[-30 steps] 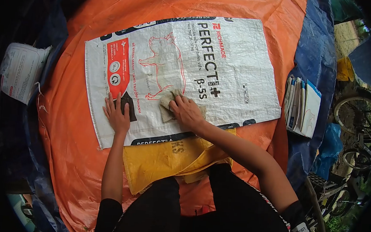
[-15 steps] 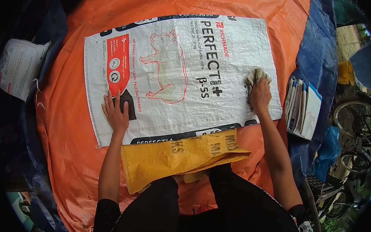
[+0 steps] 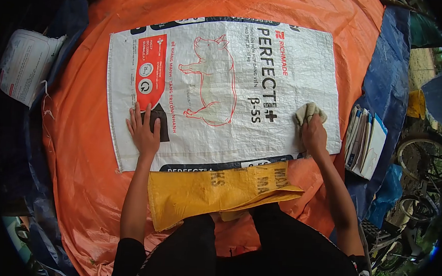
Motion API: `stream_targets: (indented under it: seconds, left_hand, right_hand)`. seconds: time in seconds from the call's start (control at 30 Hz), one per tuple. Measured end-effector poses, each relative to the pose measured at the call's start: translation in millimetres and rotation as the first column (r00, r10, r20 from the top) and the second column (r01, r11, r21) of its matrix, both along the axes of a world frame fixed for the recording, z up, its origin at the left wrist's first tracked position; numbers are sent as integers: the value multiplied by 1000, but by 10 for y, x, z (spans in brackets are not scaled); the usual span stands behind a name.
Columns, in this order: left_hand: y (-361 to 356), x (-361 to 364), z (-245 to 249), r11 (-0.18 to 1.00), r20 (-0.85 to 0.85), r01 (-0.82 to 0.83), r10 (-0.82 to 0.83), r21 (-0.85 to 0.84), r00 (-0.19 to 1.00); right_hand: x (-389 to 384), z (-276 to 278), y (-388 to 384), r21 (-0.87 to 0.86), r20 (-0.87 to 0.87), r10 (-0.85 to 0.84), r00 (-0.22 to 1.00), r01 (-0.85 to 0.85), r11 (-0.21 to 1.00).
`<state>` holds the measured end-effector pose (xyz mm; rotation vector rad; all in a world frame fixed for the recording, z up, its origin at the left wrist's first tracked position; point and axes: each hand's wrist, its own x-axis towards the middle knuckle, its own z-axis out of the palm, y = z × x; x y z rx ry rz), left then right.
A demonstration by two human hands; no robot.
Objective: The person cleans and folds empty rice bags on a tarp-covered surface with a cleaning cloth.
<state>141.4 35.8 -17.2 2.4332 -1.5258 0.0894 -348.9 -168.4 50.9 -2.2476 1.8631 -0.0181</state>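
Note:
A white woven feed sack (image 3: 206,137) with a red pig outline and printed lettering lies flat before me. My left hand (image 3: 144,132) rests on its lower left part with fingers spread, beside the red and black print. Bunched under the fingers of my right hand (image 3: 313,136) is a pale, greyish-beige cloth (image 3: 308,112), pressed on the sack's right side below the large lettering. A yellow sack (image 3: 192,197) with dark letters lies across my knees, along the white sack's near edge.
An orange tarp (image 3: 91,191) spreads beneath the sack, with a blue tarp (image 3: 382,72) around it. Folded sacks (image 3: 365,142) stack at the right, and another white sack (image 3: 28,68) lies at the left. Bicycles (image 3: 422,160) stand beyond on the right.
My right hand has moved the cloth down the sack, toward me. The left hand stays spread on the sack. The whole view has shifted slightly.

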Motion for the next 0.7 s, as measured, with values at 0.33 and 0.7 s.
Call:
stream_targets:
  seconds: [0.33, 0.7]
  left_hand:
    - [-5, -3, -13, 1000, 2, -3, 3, 10, 1000]
    - [-3, 4, -22, 1000, -12, -7, 8, 15, 1000]
  right_hand:
    - [2020, -38, 910, -47, 136, 828, 544, -831, 554]
    - [1172, -192, 176, -253, 43, 430, 902, -406, 878]
